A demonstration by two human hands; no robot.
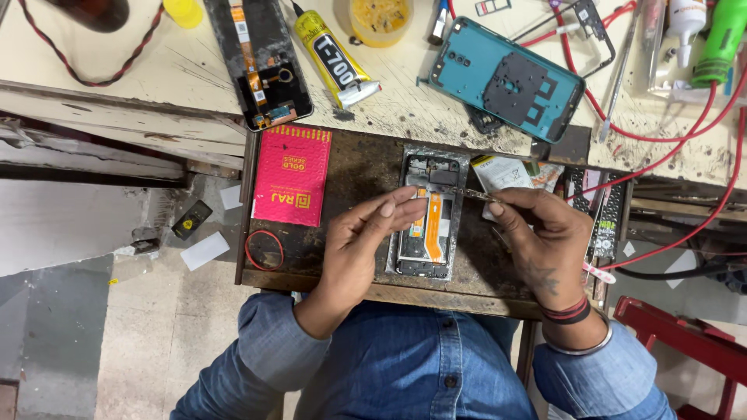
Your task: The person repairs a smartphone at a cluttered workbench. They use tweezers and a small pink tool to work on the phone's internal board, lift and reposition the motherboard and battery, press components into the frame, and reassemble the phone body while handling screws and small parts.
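— What did the hands have?
— Both pinched one thin strip (459, 193), the left hand (366, 241) and right hand (537, 237) each closed on an end, above the opened phone (426, 225). It looked light, bendy, easily creased; the ends seemed safest.
— Counts?
— Three phone bodies, one glue tube (336, 61), one pink packet (292, 175) beyond the left hand.

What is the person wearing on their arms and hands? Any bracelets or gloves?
No gloves: both hands are bare. Both arms wear blue denim sleeves, pushed up a little from the wrists. The right hand has a dark tattoo on its back, and that wrist carries red and black thread bands plus a thin silver bangle. The left hand has no rings or bands that show.
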